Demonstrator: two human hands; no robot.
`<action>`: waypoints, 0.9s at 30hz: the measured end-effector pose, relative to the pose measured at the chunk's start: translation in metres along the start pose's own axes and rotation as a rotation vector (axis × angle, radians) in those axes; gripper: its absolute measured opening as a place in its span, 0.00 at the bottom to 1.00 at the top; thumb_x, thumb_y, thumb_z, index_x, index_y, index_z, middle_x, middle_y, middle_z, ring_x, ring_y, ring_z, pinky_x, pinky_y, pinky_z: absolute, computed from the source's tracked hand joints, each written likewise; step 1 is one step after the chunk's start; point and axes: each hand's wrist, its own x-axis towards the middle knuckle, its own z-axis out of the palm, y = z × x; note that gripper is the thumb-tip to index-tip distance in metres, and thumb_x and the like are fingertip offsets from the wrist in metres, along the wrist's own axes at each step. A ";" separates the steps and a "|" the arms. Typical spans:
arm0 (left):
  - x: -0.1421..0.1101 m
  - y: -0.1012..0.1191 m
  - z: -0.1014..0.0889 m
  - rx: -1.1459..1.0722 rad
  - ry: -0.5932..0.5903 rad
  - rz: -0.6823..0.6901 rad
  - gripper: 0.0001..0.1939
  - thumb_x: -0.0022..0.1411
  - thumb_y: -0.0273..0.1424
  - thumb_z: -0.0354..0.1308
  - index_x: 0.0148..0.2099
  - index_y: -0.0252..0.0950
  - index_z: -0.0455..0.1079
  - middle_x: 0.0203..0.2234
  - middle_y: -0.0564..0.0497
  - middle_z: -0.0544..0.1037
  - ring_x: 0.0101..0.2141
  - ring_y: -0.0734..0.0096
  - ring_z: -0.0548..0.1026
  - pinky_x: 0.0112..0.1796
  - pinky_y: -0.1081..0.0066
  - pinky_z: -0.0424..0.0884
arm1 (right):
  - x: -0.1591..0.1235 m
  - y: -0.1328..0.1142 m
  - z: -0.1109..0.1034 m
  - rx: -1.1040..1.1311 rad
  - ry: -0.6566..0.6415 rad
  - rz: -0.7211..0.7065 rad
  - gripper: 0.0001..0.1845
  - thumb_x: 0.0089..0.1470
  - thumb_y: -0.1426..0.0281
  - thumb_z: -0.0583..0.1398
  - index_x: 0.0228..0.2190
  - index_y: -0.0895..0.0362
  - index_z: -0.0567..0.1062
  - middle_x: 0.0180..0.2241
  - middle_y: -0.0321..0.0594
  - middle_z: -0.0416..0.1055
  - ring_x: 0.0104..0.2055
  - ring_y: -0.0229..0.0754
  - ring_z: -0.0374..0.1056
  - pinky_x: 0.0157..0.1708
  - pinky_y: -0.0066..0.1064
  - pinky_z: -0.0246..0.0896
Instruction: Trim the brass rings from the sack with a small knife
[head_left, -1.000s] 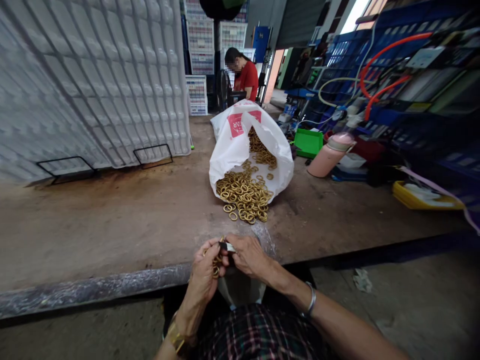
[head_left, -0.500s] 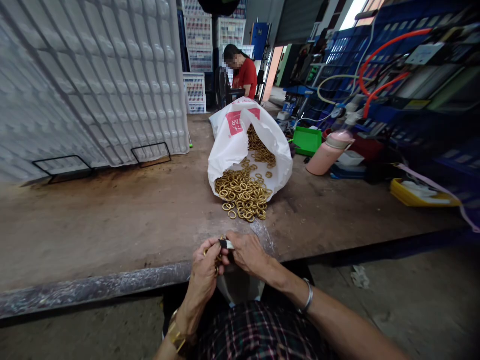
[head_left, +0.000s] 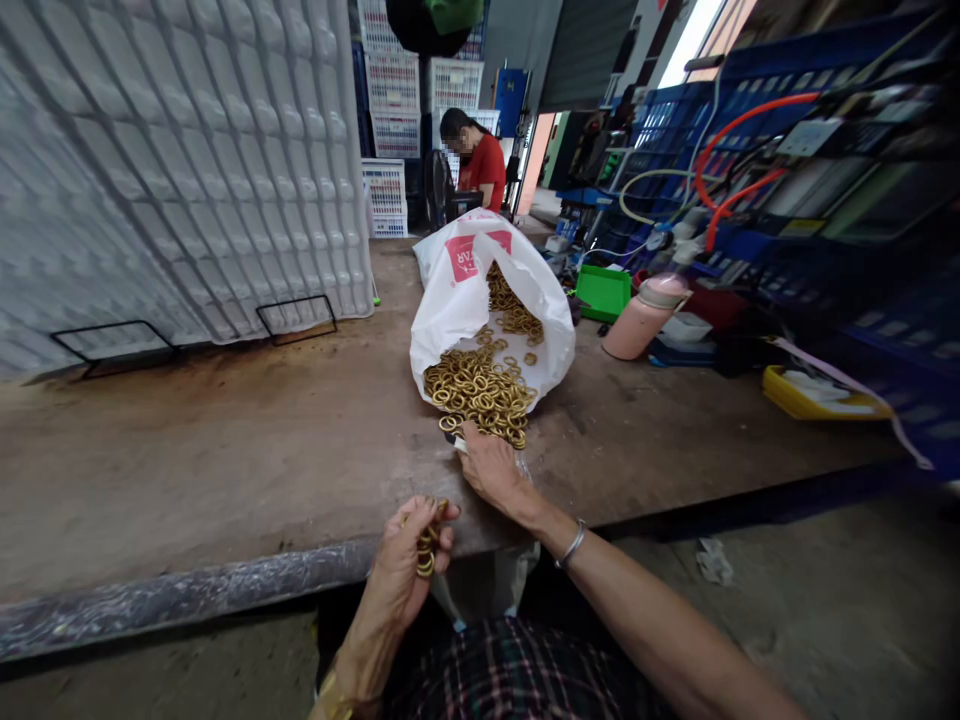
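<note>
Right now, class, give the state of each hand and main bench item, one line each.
White plastic bag with red print: on its side, mouth open.
Gold metal rings: heaped inside, spilling onto the brown tabletop.
Left grip: closed around several rings.
Right grip: closed on a small black-and-white piece.
Pink cylindrical bottle: standing, lid state unclear.
Yellow plastic tray: holding white items.

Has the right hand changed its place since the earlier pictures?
Yes: judged against the white bag, the right hand has moved forward, away from the left hand, to the near edge of the gold-coloured rings.
</note>
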 end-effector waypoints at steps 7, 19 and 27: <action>0.001 0.005 -0.001 -0.064 -0.046 -0.065 0.12 0.49 0.31 0.62 0.36 0.32 0.67 0.26 0.49 0.75 0.19 0.81 0.66 0.15 0.82 0.57 | 0.012 0.001 0.007 -0.017 -0.014 0.038 0.11 0.55 0.70 0.50 0.41 0.59 0.63 0.31 0.45 0.73 0.33 0.47 0.71 0.29 0.30 0.54; 0.012 0.011 -0.002 -0.384 0.016 -0.195 0.02 0.49 0.23 0.58 0.28 0.28 0.69 0.25 0.43 0.76 0.21 0.77 0.70 0.13 0.84 0.55 | -0.007 0.010 0.005 0.179 0.048 -0.149 0.10 0.52 0.73 0.51 0.38 0.56 0.65 0.29 0.38 0.71 0.30 0.39 0.66 0.26 0.27 0.44; 0.012 0.015 -0.003 -0.343 0.080 -0.161 0.02 0.49 0.21 0.57 0.26 0.29 0.67 0.24 0.43 0.77 0.23 0.72 0.75 0.12 0.84 0.53 | -0.022 0.010 0.003 0.454 0.026 -0.217 0.06 0.54 0.73 0.51 0.36 0.56 0.65 0.27 0.35 0.67 0.28 0.36 0.63 0.28 0.25 0.49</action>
